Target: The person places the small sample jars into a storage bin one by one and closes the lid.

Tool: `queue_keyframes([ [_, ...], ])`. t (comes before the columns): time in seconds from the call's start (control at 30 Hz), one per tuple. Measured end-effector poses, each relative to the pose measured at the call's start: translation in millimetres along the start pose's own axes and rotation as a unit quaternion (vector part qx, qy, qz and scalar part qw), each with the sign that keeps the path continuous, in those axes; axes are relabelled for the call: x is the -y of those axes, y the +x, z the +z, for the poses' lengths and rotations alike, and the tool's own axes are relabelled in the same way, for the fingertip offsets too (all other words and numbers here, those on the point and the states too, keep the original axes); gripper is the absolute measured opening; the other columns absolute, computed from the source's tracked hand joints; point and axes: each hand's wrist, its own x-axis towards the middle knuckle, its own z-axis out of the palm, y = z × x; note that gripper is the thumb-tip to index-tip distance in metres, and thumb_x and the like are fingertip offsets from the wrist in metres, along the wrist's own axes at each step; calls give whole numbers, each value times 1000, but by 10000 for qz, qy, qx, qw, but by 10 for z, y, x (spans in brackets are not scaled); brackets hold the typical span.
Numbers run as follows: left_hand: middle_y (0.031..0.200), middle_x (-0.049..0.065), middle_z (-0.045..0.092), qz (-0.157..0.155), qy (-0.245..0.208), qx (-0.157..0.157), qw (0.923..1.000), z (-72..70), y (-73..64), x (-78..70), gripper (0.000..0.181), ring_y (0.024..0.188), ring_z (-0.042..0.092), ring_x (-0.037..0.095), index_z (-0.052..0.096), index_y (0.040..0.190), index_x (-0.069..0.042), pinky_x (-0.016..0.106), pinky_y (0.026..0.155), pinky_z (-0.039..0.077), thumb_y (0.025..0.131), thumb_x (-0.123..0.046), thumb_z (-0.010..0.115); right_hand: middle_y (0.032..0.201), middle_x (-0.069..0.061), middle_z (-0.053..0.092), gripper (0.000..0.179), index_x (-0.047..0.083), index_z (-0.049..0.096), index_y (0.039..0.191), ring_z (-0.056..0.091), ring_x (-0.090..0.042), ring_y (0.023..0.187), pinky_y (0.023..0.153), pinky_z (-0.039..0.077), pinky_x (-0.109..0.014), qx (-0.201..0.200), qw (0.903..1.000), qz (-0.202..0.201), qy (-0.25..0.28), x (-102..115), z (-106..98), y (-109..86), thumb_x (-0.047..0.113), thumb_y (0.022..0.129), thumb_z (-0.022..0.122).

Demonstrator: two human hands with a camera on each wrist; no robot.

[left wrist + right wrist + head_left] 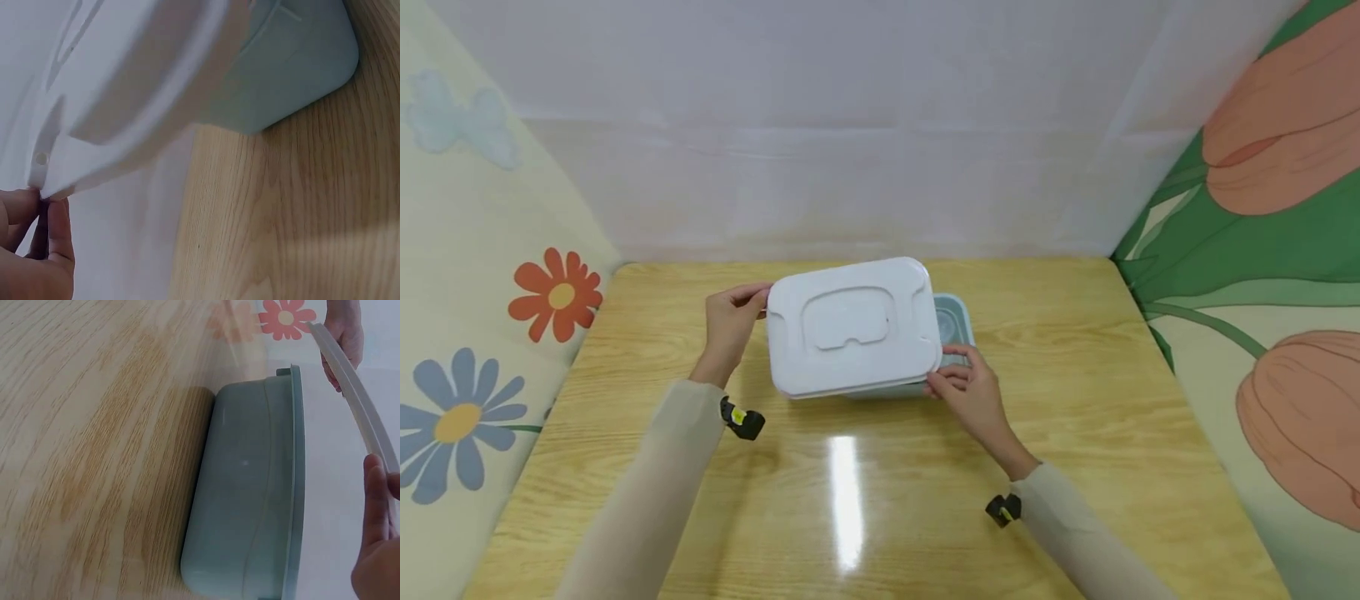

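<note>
A white rectangular lid (850, 323) with rounded corners is held tilted above a blue-green plastic box (951, 317). In the right wrist view the lid (356, 394) stands apart from the rim of the box (244, 487). The left hand (730, 325) pinches the lid's left edge between thumb and fingers, as the left wrist view also shows. At the lid's lower right corner, the right hand (973, 392) pinches the edge with its thumb and fingers. Most of the box's inside is hidden under the lid.
The box stands on a wood-grain table (1075, 433). A white cloth backdrop (850, 167) hangs behind it. Panels with printed flowers flank the left and right sides. Small black devices (743, 419) are worn at both wrists.
</note>
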Motion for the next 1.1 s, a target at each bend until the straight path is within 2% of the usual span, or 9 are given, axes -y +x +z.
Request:
queue_keyframes([
  [0.07,84,-9,65,-4,146,48,9999,74,30,2,28,73,61,-1,66,112,7,14,66,54,93,-13,61,90,-26,67,46,0,46,129,71,-17,71,68,59,-34,-65,10000,28,-68,-14,-48,-4,-1,87,64],
  [0.2,103,12,68,-8,397,242,9989,223,69,10,28,72,60,-1,67,114,4,15,66,53,94,-15,60,90,-26,67,49,1,45,133,69,-7,67,66,58,-30,-203,9997,-7,-118,-57,-156,-17,-2,88,63],
  [0.3,114,21,65,-2,464,517,9976,324,78,11,28,72,60,-1,65,118,2,15,67,53,96,-14,57,88,-27,67,48,0,45,133,68,-7,66,65,58,-28,-307,9995,-40,-84,-84,-235,-31,-3,88,62],
  [0.47,118,24,63,65,424,911,9949,474,102,-2,27,74,58,0,63,119,5,14,68,52,96,-5,53,85,-23,67,48,-2,46,133,69,-11,67,66,59,-31,-443,9990,0,44,-112,-347,-48,-6,88,62],
  [0.7,118,23,63,35,591,1041,9928,625,111,4,27,75,54,3,63,119,5,15,67,52,95,-3,54,77,-3,67,51,-3,45,133,68,-12,66,65,58,-28,-525,9986,58,101,-149,-464,-60,-6,86,64],
  [0.9,122,16,63,-156,1046,1140,9878,648,84,66,28,82,53,8,65,121,-2,16,68,47,95,-8,56,80,-10,68,55,-2,46,133,65,-4,64,63,56,-21,-565,9979,215,-218,-187,-516,-55,-5,83,69],
  [1.1,123,16,62,-156,1164,1146,9864,617,71,122,28,82,52,11,64,121,-2,16,67,45,96,-10,56,81,-12,67,56,-1,46,132,64,-3,64,62,55,-20,-385,9973,418,-464,-216,-507,-28,-2,82,71],
])
